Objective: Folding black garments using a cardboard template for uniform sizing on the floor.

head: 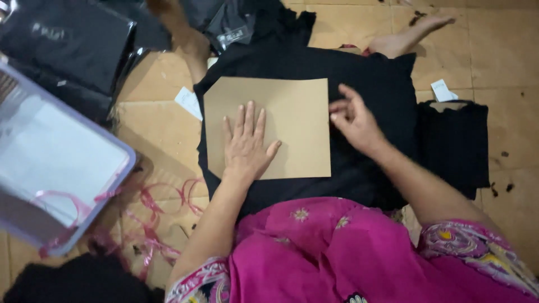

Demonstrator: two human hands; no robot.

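A black garment [370, 84] lies spread flat on the tiled floor [499, 50] in front of the person, and a brown cardboard sheet [281, 106] rests on top of it, near its middle. The left hand [245, 146] lies flat on the sheet's lower part, palm down, fingers spread and holding nothing. The right hand [353, 120] sits at the sheet's right edge, fingers loosely curled and touching the cloth there; I cannot tell whether it pinches any fabric. The cardboard looks light and stiff, likely to slide on the cloth unless pressed, and is best taken by an edge. The garment looks soft and limp, best gripped at a side or hem. A folded black piece [455, 140] lies to the right, a clear plastic bin [56, 163] and pink ribbon [151, 219] to the left.
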